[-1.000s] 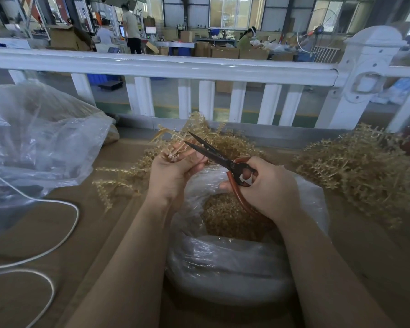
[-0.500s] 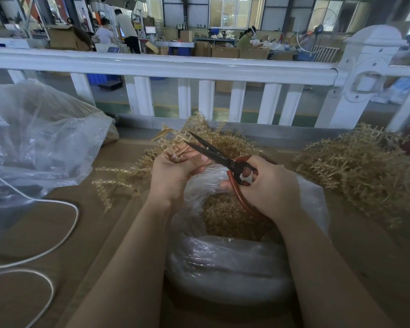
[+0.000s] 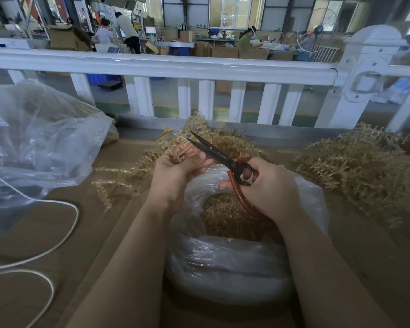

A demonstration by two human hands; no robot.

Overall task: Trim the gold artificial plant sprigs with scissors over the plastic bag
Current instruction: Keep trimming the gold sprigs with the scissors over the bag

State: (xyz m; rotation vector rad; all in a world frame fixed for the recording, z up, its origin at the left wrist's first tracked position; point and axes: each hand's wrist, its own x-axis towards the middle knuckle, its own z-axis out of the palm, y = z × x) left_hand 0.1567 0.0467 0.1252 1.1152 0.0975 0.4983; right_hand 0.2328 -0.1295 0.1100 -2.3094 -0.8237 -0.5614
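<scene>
Over the plastic bag [image 3: 223, 261], the left hand [image 3: 175, 171] pinches light, springy gold sprigs [image 3: 173, 143] near their stems; the right hand [image 3: 268, 185] grips half-open scissors [image 3: 213, 153].

Scissors [image 3: 219, 155] blades opened slightly wider, tips raised; left hand [image 3: 175, 170] shifted sprig bundle [image 3: 173, 144] — stems now fanned beside lower blade.

No legible txt or labels anywhere.
</scene>
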